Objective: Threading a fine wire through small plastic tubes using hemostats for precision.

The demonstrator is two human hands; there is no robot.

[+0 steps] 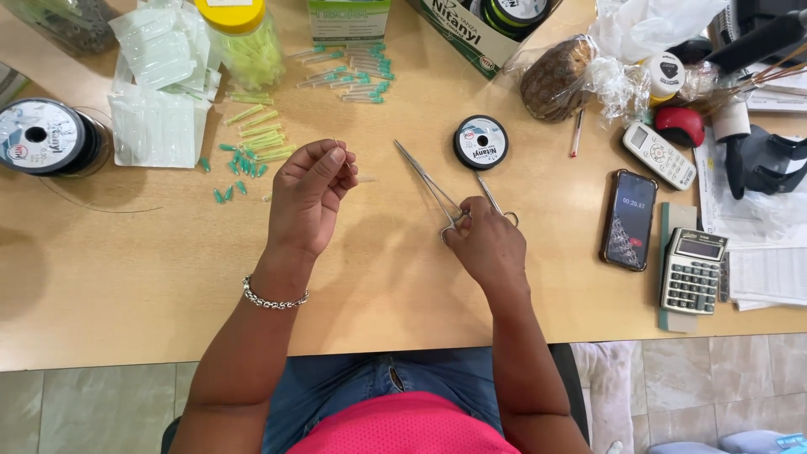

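My left hand (309,195) is raised over the wooden table (126,277), fingers pinched on a thin needle (340,150) that sticks up from the fingertips. My right hand (486,244) rests on the table and grips the ring handles of slim metal forceps (429,183), whose jaws point up and left toward my left hand. A second metal tool (492,198) lies partly under my right hand. A small black spool of thread (481,142) sits just beyond the forceps.
Green-capped needles (252,143) and clear packets (155,92) lie at the left, with a large spool (40,136). A yellow-lidded jar (244,38) and boxes stand at the back. A phone (629,219), calculator (693,271), remote (658,155) and papers fill the right.
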